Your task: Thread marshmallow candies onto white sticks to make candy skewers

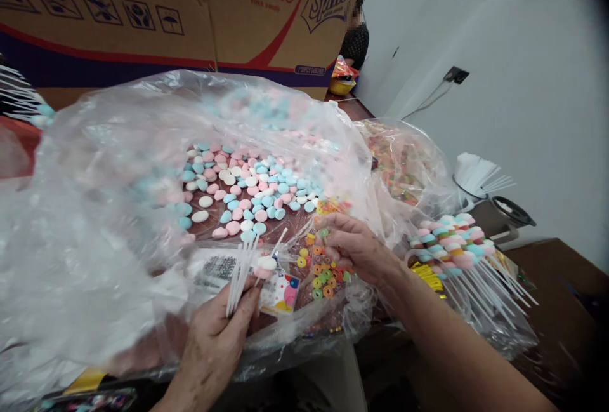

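Nearside of pastel candy heap, left hand closed round white sticks, one part-loaded, rest bare; right hand, fingers half-curled by candy rings, hold unclear; loaded skewers right of heap.

Peripheral items, rear and right side
Cardboard carton, printed with Cola and Sprite lettering, stands at the rear; person in dark clothing is beyond its right edge, near a yellow bowl; wall socket is mounted on the pale wall; dark lidded jug stands at right
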A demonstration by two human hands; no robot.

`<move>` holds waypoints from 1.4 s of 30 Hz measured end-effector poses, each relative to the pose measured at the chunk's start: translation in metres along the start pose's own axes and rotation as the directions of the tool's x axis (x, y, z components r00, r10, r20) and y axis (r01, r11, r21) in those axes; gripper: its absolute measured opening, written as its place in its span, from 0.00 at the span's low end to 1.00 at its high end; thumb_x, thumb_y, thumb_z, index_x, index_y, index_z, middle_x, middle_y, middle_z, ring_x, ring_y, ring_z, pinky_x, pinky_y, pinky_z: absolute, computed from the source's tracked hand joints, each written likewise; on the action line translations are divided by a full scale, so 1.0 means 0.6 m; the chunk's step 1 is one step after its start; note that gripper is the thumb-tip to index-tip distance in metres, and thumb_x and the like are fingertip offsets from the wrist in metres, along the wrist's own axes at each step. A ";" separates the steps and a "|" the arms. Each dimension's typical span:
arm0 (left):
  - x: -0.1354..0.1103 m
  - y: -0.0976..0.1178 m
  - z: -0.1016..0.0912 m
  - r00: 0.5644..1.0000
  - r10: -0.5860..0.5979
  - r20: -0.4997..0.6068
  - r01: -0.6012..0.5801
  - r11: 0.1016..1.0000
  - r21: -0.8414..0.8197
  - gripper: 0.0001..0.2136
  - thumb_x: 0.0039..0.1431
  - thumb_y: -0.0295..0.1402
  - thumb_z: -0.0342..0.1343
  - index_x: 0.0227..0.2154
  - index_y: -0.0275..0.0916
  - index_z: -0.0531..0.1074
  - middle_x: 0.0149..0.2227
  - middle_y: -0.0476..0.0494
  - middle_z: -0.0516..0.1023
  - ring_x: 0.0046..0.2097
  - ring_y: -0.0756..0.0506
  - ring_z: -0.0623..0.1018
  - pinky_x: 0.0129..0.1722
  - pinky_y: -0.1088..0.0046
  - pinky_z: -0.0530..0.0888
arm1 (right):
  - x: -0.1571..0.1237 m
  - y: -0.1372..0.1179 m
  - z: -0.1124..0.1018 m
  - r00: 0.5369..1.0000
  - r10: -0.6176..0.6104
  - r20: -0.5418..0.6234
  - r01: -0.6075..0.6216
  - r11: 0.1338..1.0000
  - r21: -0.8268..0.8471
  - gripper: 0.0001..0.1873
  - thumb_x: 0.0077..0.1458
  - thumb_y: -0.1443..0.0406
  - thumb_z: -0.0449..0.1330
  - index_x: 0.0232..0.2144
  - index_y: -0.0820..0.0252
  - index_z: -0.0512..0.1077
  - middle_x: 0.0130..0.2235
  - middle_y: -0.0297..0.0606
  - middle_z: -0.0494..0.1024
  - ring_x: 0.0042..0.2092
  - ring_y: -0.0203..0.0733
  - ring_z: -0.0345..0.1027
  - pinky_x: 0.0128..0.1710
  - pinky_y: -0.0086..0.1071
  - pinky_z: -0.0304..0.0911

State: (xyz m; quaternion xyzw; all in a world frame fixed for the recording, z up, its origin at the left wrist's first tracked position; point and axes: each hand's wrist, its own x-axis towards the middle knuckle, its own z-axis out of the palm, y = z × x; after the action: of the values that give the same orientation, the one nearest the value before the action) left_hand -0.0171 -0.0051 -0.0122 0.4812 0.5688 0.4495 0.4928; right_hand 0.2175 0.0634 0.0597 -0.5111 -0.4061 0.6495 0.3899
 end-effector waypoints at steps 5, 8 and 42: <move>0.000 0.001 0.001 1.000 -0.013 0.016 0.014 0.999 -0.034 0.11 0.57 0.40 0.58 0.32 0.37 0.79 0.21 0.53 0.71 0.18 0.53 0.63 0.14 0.79 0.59 | 0.004 0.006 0.002 0.993 -0.067 0.095 0.093 0.951 -0.295 0.10 0.48 0.65 0.59 0.35 0.59 0.72 0.20 0.27 0.66 0.22 0.32 0.55 0.21 0.25 0.48; 0.000 0.002 0.001 1.000 -0.016 0.025 0.017 1.000 -0.021 0.12 0.58 0.41 0.58 0.32 0.37 0.79 0.20 0.52 0.71 0.18 0.53 0.63 0.15 0.79 0.59 | 0.004 0.022 0.012 0.950 -0.198 0.243 0.312 0.654 -0.689 0.04 0.53 0.67 0.57 0.31 0.58 0.72 0.29 0.33 0.72 0.31 0.36 0.64 0.32 0.29 0.58; 0.000 -0.003 0.002 1.000 -0.003 -0.012 0.003 1.000 -0.004 0.16 0.58 0.44 0.58 0.40 0.37 0.81 0.21 0.52 0.71 0.18 0.52 0.63 0.14 0.80 0.59 | 0.043 -0.008 -0.042 0.980 -0.174 -0.102 0.069 0.764 -0.641 0.05 0.50 0.66 0.54 0.31 0.57 0.68 0.19 0.25 0.65 0.21 0.34 0.53 0.23 0.28 0.50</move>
State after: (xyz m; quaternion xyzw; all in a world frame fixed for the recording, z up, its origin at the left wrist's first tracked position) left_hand -0.0159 -0.0054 -0.0142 0.4767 0.5717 0.4527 0.4909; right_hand 0.2385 0.0922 0.0512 -0.6340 -0.6019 0.4060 0.2664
